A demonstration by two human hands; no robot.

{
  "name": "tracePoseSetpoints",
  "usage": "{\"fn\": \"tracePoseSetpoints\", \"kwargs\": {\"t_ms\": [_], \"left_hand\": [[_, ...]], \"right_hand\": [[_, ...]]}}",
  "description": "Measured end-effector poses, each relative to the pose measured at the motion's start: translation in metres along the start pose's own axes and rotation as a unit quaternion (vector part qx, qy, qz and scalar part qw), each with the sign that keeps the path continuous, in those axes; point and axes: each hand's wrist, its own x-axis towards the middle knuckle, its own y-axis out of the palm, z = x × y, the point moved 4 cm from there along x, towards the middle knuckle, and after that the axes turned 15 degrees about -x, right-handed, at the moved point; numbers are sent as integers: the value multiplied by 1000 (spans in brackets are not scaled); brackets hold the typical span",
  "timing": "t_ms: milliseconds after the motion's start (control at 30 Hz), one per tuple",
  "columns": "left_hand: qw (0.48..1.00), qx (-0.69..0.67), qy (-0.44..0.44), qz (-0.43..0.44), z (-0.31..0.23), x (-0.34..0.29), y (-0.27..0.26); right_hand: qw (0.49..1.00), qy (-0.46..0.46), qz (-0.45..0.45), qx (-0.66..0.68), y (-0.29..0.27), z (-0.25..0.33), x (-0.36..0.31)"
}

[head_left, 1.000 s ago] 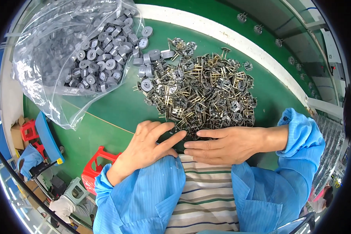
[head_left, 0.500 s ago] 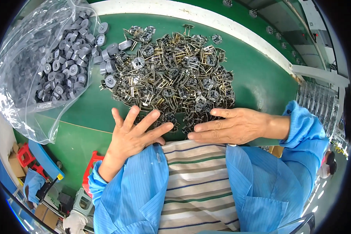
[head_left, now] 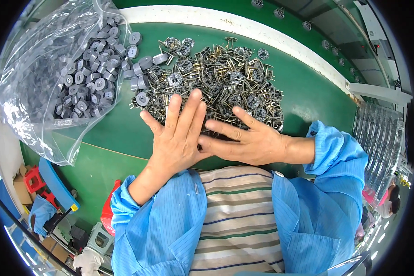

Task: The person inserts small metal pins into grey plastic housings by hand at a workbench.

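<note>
A large heap of small round dark circuit boards with brass-coloured pins (head_left: 221, 78) lies on the green work table (head_left: 303, 83). At its near left side, my left hand (head_left: 177, 133) rests with fingers spread, palm toward the heap. My right hand (head_left: 250, 142) reaches in from the right, fingers stretched and apart, its fingertips meeting the left hand by the thumb. Both hands touch the near edge of the heap and cover part of it. Neither grips a piece that shows; what lies beneath the palms is hidden.
An open clear plastic bag (head_left: 37, 87) of grey round caps (head_left: 94, 76) lies at the left, several caps spilling toward the heap. A white rail (head_left: 207, 17) borders the table's far side. Stacked clear trays (head_left: 377, 133) stand at the right, a red stool (head_left: 108, 214) at the lower left.
My right hand has moved left to meet the left hand. My left hand has shifted slightly up and right over the heap's near edge. The heap's near part is gathered inward.
</note>
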Motion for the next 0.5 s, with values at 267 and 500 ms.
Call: {"fn": "tracePoseSetpoints", "kwargs": {"t_ms": [267, 500], "left_hand": [[994, -48, -21, 93, 14, 23, -17], [987, -137, -79, 8, 64, 81, -101]], "right_hand": [[983, 80, 91, 141, -22, -24, 26], [959, 160, 9, 235, -28, -158, 53]]}}
